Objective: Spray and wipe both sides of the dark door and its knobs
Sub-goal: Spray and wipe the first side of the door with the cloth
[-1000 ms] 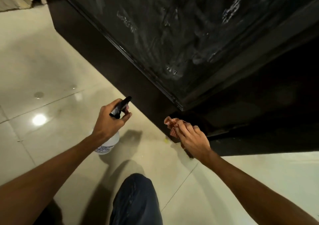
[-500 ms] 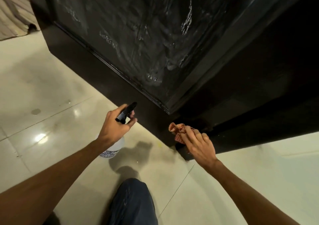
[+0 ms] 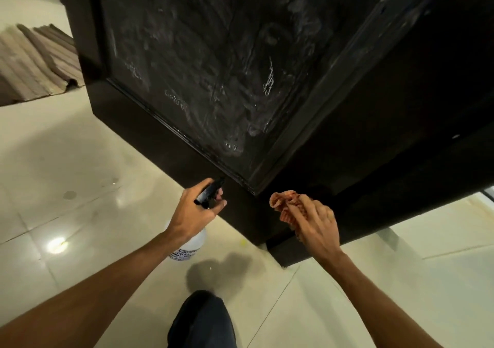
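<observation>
Dark door (image 3: 240, 67) filled the frame from 11 to 3 o'clock, seen from above, its bottom corner reaching down just below centre. The recessed panel showed pale wet smears and streaks, brightest toward its lower corner. Left hand (image 3: 192, 214) was at 7 o'clock from centre, fingers and thumb curled round the black trigger head (image 3: 209, 193) of a spray bottle (image 3: 193, 243). The nozzle pointed to 1 o'clock at the door's bottom rail, close to it; contact not clear. The bottle body was white with a printed label, text too small to read, hanging below the hand over the floor. Right hand (image 3: 318, 230) was at 5 o'clock, fingers bunched on an orange-red cloth (image 3: 286, 204), which was crumpled and stuck out at the hand's 11 o'clock side. The cloth sat in front of the bottom rail just right of the panel corner; could not tell if it touched the wood. The hands were apart, panel corner between them. Glossy cream floor tiles (image 3: 80, 176) ran from 6 to 9 o'clock, with a lamp glare (image 3: 56, 244) at 8 o'clock and a soft shadow (image 3: 217, 270) at the bottle's 5 o'clock. A striped brown mat (image 3: 34, 64) lay at 10 o'clock beside the door's far edge. Dark trouser knee (image 3: 203, 321) at 6 o'clock. A tiny yellow speck (image 3: 242, 242) lay on the floor by the door's bottom corner.
</observation>
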Demonstrator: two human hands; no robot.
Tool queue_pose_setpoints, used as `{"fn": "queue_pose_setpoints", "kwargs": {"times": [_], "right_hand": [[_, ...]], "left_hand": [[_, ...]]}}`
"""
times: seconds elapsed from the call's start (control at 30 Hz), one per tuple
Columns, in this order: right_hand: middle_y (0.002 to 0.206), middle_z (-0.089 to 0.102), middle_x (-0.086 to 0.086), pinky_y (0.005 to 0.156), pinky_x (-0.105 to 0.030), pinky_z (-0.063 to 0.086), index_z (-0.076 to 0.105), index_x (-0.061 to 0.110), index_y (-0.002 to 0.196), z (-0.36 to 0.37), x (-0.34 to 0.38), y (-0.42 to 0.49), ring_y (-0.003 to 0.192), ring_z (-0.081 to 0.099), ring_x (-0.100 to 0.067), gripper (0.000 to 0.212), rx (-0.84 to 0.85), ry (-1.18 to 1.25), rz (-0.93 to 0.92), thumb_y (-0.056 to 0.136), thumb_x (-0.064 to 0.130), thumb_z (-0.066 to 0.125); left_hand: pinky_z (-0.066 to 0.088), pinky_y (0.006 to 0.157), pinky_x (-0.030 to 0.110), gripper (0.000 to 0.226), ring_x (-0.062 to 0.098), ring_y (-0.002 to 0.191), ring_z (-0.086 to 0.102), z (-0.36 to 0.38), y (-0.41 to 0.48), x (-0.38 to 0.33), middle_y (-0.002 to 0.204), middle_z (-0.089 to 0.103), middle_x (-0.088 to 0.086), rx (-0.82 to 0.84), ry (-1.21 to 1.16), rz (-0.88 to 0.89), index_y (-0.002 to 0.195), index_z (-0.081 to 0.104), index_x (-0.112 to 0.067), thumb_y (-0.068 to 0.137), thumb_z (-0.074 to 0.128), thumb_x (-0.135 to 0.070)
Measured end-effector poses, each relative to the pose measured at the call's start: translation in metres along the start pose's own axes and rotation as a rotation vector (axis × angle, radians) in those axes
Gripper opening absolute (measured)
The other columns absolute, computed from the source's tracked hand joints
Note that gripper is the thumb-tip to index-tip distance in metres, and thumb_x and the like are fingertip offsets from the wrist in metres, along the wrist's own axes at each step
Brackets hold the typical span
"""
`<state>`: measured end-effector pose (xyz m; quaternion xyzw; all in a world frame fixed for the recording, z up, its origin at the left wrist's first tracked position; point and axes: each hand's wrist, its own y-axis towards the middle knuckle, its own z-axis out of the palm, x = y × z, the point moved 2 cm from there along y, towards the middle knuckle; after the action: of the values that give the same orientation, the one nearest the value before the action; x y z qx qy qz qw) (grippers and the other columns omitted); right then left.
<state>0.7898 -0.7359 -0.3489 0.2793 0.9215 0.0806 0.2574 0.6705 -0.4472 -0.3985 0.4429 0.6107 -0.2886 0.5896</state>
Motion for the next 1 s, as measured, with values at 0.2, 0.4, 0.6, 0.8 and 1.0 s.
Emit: {"fn": "queue_pose_setpoints", "kwargs": {"times": [0.2,0.4,0.6,0.8,1.0], "right_hand": [[0.136,0.042,-0.022,0.084,-0.047,0.042,0.058,0.009,0.136,-0.042,-0.012,0.052,0.108,0.047,-0.039,0.055,-0.354,-0.018,0.151,0.084,0.021,0.07],[0.128,0.062,-0.013,0.082,-0.039,0.05,0.072,0.013,0.121,-0.002,0.056,0.075,0.101,0.061,-0.03,0.065,0.126,-0.094,-0.21,0.06,0.025,0.094],[0.136,0.053,-0.02,0.083,-0.044,0.048,0.064,0.005,0.133,0.025,0.089,0.129,0.109,0.055,-0.036,0.065,0.157,-0.198,-0.181,0.071,0.019,0.08],[0.136,0.048,-0.019,0.081,-0.042,0.042,0.062,0.005,0.135,0.05,0.126,0.179,0.104,0.049,-0.033,0.061,0.165,-0.182,-0.231,0.077,0.022,0.072],[0.143,0.041,-0.019,0.088,-0.04,0.039,0.058,0.004,0.141,0.093,0.181,0.222,0.112,0.043,-0.032,0.052,0.27,-0.304,-0.495,0.092,0.014,0.043]], "left_hand": [[0.05,0.078,0.011,0.024,0.007,0.078,0.07,-0.002,0.01,-0.015,0.08,0.071,-0.007,-0.018,-0.035,0.024,0.09,0.067,-0.014,0.081,0.084,0.0],[0.051,0.077,0.015,0.024,0.015,0.08,0.071,-0.017,0.003,0.002,0.081,0.07,-0.004,-0.061,-0.051,0.002,0.091,0.067,-0.016,0.082,0.084,-0.002],[0.057,0.08,0.033,0.021,0.017,0.079,0.069,-0.051,0.004,0.039,0.082,0.069,-0.007,-0.135,-0.01,-0.079,0.09,0.067,-0.018,0.084,0.084,-0.009],[0.054,0.08,0.037,0.022,0.018,0.078,0.068,-0.097,0.029,0.06,0.081,0.068,-0.003,-0.206,-0.032,-0.076,0.087,0.065,-0.018,0.082,0.082,-0.006],[0.05,0.075,0.022,0.024,0.016,0.076,0.066,-0.133,0.042,0.1,0.078,0.067,-0.007,-0.305,0.019,-0.139,0.086,0.062,-0.022,0.084,0.084,-0.012]]}}
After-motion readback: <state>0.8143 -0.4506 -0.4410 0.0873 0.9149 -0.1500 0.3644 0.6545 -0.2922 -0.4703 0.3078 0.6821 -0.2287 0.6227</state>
